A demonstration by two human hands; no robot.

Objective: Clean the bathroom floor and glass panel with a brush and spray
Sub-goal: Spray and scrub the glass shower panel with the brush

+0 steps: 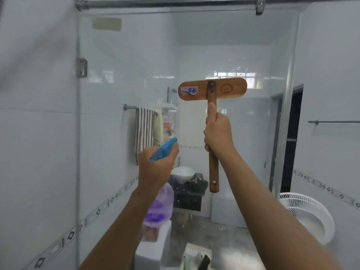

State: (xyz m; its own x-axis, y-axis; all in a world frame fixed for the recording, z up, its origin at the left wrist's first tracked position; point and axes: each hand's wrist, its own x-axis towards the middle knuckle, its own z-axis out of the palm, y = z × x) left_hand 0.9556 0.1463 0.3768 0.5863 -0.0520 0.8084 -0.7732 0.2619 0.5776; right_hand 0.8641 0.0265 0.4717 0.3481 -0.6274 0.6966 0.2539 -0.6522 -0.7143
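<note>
A wooden brush (212, 91) with a wide flat head is held upright against the glass panel (124, 75), its back toward me. My right hand (218, 133) grips the brush handle with the thumb stretched up along it. My left hand (155, 164) holds a spray bottle (159, 209) with purple liquid and a blue trigger head (163, 150), nozzle aimed at the glass, lower left of the brush. The brush bristles are hidden behind the head.
Behind the glass are a striped towel on a rail (145, 131), a white basin (183, 173) on a dark counter, and a doorway (292, 137). A white fan (307, 213) stands at the right. The metal frame rail (175, 2) runs overhead. The wet floor (224, 240) lies below.
</note>
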